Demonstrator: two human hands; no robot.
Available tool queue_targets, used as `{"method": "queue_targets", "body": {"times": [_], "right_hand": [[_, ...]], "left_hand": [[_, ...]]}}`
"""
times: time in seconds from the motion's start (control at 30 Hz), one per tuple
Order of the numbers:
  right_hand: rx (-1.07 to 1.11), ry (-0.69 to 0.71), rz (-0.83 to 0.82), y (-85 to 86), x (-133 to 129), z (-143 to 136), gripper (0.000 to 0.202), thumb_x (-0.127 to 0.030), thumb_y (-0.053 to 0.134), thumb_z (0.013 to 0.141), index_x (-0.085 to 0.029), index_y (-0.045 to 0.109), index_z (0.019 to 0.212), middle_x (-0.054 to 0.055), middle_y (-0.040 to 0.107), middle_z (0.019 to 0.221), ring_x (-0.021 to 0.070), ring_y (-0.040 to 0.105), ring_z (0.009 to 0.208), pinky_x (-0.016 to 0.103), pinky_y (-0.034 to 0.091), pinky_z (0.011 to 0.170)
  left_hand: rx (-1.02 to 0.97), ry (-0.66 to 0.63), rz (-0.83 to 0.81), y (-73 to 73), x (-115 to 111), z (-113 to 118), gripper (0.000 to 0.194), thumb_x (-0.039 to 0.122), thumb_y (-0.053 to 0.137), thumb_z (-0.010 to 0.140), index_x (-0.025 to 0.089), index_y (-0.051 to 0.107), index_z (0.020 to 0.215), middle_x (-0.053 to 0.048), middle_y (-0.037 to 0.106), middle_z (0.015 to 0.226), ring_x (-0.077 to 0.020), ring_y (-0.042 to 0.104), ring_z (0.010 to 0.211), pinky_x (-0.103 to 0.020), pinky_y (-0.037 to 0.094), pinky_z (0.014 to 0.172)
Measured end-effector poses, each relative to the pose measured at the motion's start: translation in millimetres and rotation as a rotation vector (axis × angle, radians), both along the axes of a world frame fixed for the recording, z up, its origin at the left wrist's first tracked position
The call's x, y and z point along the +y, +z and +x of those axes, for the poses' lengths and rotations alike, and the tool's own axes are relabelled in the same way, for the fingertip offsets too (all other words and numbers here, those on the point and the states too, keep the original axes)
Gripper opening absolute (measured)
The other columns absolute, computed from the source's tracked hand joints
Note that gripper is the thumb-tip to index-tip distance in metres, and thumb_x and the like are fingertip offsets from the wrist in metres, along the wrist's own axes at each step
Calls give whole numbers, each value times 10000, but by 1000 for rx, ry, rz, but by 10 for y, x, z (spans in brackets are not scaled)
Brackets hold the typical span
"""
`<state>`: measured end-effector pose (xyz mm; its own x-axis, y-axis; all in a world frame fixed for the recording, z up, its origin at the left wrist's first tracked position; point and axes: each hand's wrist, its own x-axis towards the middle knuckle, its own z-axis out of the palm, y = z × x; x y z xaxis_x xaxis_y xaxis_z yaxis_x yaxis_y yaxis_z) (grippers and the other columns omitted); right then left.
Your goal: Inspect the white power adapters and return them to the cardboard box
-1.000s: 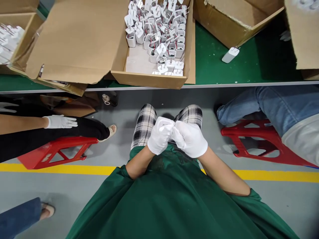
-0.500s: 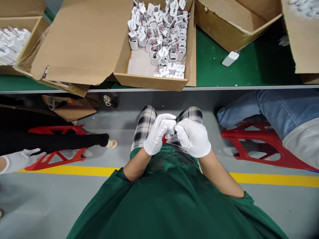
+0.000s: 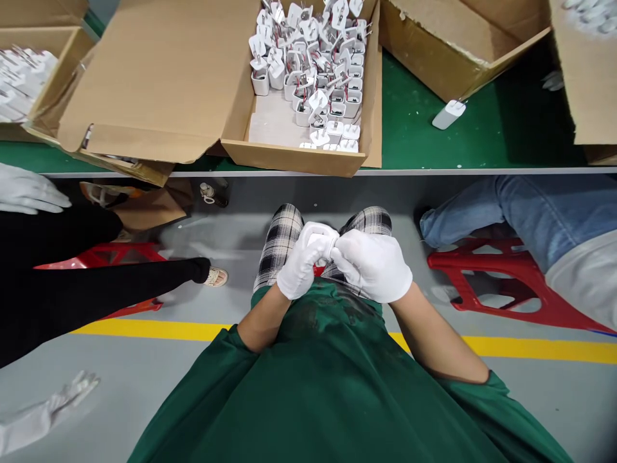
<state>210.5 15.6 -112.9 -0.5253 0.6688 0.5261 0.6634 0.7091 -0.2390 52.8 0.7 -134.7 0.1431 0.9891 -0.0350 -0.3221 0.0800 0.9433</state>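
Both my hands wear white gloves and meet over my lap, above the checked trousers (image 3: 279, 241). My left hand (image 3: 301, 260) is closed, its fingers curled round a small white plug charger that is almost hidden by the gloves. My right hand (image 3: 375, 265) is closed too, its thumb and fingertips pinching at the right end of that charger. White glove on white plastic makes its exact shape hard to see. Ahead on the green bench (image 3: 409, 138), an open carton (image 3: 289, 159) holds many white plug chargers (image 3: 315, 99), several with caps hanging on red wires.
A single charger (image 3: 449, 114) lies right of the carton, near another open carton (image 3: 424, 51). At left, a further carton (image 3: 65, 71) holds white plugs. Co-workers sit on both sides by red stools (image 3: 511, 276); at left, a co-worker's gloved hands (image 3: 31, 191) show.
My right hand has turned slightly and pressed closer to my left, covering more of the charger. At left, the co-worker has shifted, with one gloved hand now near the bench edge.
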Motion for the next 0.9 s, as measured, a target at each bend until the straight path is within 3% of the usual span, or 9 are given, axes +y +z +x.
{"method": "queue_targets", "body": {"times": [0.17,0.27,0.37,0.47,0.57,0.7,0.8,0.9], "right_hand": [[424,-137,-221,-56,-48,-112,285,-480,579,928,-214,623,1018,19,645,801,133,589,641,268,462,572],[450,-170,-278,-81,-63,-152,324,-456,598,921,-254,630,1172,49,624,925,180,618,817,336,539,718],[423,-146,-252,-101,-32,-136,304,-418,615,914,-263,662,1171,68,609,966,214,608,948,386,546,832],[466,-112,-209,-135,21,-98,303,-412,622,904,-257,664,1162,89,634,1056,247,607,1049,442,533,926],[478,-110,-192,-202,50,-76,330,-432,611,903,-253,656,1177,106,648,1140,273,615,1097,487,522,976],[490,-120,-143,-319,24,-86,340,-376,656,884,-272,648,1208,92,695,1101,256,651,1036,441,570,896],[502,-137,-207,-354,-14,-87,386,-368,657,884,-279,639,1260,103,706,1152,259,671,1051,425,603,850],[538,-44,-362,-318,-31,-51,447,-362,595,921,-273,592,1359,108,655,1329,277,620,1235,489,552,1026]], "left_hand": [[-252,-5,-4,-72,0,24,370,475,648,850,235,640,1132,-58,667,957,-192,639,777,-354,534,730],[-259,-71,-38,-56,33,-19,544,456,706,835,252,579,1322,-40,687,964,-188,672,903,-336,544,871],[-221,-95,-110,-45,70,-61,796,486,783,762,248,483,1460,-9,680,888,-150,667,840,-284,546,842],[-185,-71,-179,-31,89,-48,834,505,800,742,237,490,1469,-14,700,915,-155,667,866,-285,548,857],[-115,-8,-209,6,92,-10,821,504,820,721,226,535,1440,-55,724,1090,-207,675,996,-323,547,924],[-49,-11,-248,22,88,11,824,504,807,738,218,517,1455,-80,723,1169,-230,683,1035,-332,559,913],[-64,-31,-222,-33,88,23,857,527,785,752,227,467,1488,-83,716,1207,-235,684,1067,-318,561,911],[-100,-19,-138,-108,91,45,871,563,726,795,260,379,1535,-98,681,1303,-257,646,1189,-349,546,983]]}}
